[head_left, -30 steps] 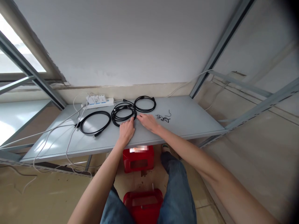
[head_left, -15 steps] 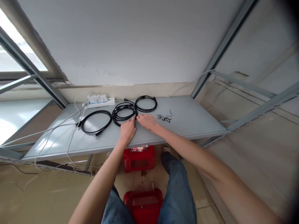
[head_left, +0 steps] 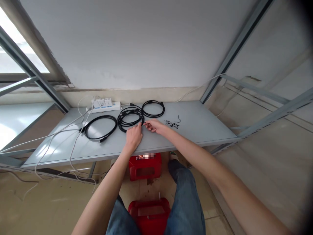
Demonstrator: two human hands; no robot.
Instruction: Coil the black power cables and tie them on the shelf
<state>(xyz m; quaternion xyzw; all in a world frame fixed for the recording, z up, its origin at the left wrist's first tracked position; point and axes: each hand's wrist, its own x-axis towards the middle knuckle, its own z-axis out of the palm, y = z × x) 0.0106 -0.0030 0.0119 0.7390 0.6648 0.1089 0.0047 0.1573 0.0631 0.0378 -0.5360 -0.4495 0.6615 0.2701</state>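
The middle cable coil [head_left: 128, 113] lies flat on the grey shelf [head_left: 200, 127], just beyond both hands. The left hand [head_left: 134, 134] rests at its near right edge with the fingers bent and close together, the forefinger reaching to the strands; whether it grips them or only presses cannot be told. The right hand [head_left: 153, 126] is just right of the same edge, thumb and forefinger pinching a thin dark strand [head_left: 144, 123] too small to identify, its other fingers curled.

Compared with half a second ago, the right hand has rolled over: the back of it faced up with the fingers lowered, and now the curled fingers show underneath. The left hand and the coils keep their places.

The coil's opening faces up, and in this view its long axis runs left to right. A dark plug [head_left: 132, 104] at its far side points leftward, towards the white power strip [head_left: 114, 106]. Another coil [head_left: 102, 116] lies to the left, a smaller one [head_left: 153, 116] at the far right, and some thin black ties [head_left: 174, 125] right of the right hand.
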